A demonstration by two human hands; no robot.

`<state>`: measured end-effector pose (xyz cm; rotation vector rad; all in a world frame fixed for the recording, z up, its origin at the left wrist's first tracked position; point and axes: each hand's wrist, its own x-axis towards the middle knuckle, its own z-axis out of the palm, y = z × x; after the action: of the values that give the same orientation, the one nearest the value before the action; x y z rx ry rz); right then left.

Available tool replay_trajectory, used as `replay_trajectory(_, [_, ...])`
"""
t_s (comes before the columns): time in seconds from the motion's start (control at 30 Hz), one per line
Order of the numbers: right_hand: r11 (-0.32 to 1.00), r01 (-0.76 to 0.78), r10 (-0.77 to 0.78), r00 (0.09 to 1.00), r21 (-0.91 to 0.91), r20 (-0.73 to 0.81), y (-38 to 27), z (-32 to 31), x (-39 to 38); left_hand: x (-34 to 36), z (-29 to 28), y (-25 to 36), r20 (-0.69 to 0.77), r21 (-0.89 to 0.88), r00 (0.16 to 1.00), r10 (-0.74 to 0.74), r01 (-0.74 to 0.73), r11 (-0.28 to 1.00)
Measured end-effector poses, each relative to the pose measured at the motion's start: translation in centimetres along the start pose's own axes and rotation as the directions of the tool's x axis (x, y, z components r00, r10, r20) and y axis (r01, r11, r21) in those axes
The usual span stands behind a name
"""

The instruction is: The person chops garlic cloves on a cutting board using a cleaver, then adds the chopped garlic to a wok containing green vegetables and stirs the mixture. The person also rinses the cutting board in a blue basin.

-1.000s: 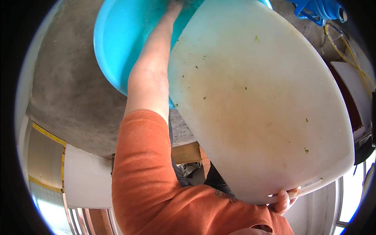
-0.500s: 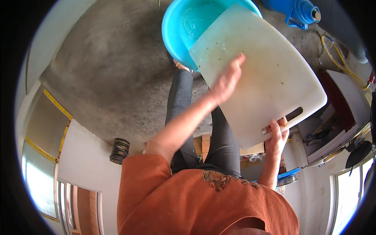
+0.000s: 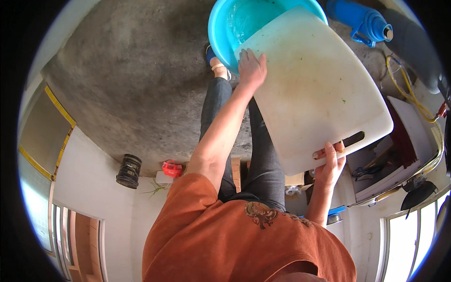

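A large white plastic cutting board (image 3: 317,84) with small green bits slants over a turquoise basin (image 3: 221,33) holding some water. My right hand (image 3: 331,157) grips the board's lower end, its fingers at and through the handle slot. My left hand (image 3: 251,66) lies against the board's upper left edge beside the basin, fingers stretched out. My legs and a sandalled foot show beneath the board and arms.
A blue thermos flask (image 3: 361,23) stands right of the basin. A yellow hose (image 3: 399,84) and a cabinet (image 3: 380,174) are at the right. A black bucket (image 3: 128,170) and red basket (image 3: 172,168) are at the lower left, on the concrete floor (image 3: 131,80).
My left hand has come out of the basin onto the board and moved up toward its top corner. The board appears smaller and more of the room shows.
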<state>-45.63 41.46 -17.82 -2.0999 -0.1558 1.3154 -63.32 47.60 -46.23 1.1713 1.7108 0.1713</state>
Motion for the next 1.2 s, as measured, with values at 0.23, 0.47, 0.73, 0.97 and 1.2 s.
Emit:
replay_trajectory(0.23, [0.999, -0.014, 0.014, 1.000, 0.043, 0.011, -0.2, -0.1, -0.3, -4.1, -0.8, 3.0, 0.089, 0.007, 0.970, 0.225, -0.227, 0.974])
replay_trajectory(0.47, [0.996, -0.070, 0.066, 0.995, -0.054, -0.069, -1.3, 1.0, -1.2, 19.1, 4.7, -8.0, 0.118, 0.001, 0.992, -0.042, 0.042, 0.999])
replay_trajectory(0.73, [1.000, -0.003, -0.005, 0.963, -0.029, -0.271, 0.2, 0.0, -1.0, 36.3, 9.3, -14.0, -0.320, -0.114, 0.890, 0.325, -0.377, 0.919])
replay_trajectory(0.97, [0.991, -0.117, 0.098, 0.969, -0.071, -0.229, 0.0, -0.9, 0.0, 30.3, 5.1, -9.1, 0.607, -0.583, 0.670, 0.427, 0.741, -0.334])
replay_trajectory(1.2, [0.992, -0.091, 0.096, 0.994, 0.091, -0.046, 1.2, -1.3, 0.7, 2.4, -3.9, 13.6, 0.562, -0.827, 0.760, 0.326, 0.501, 0.256])
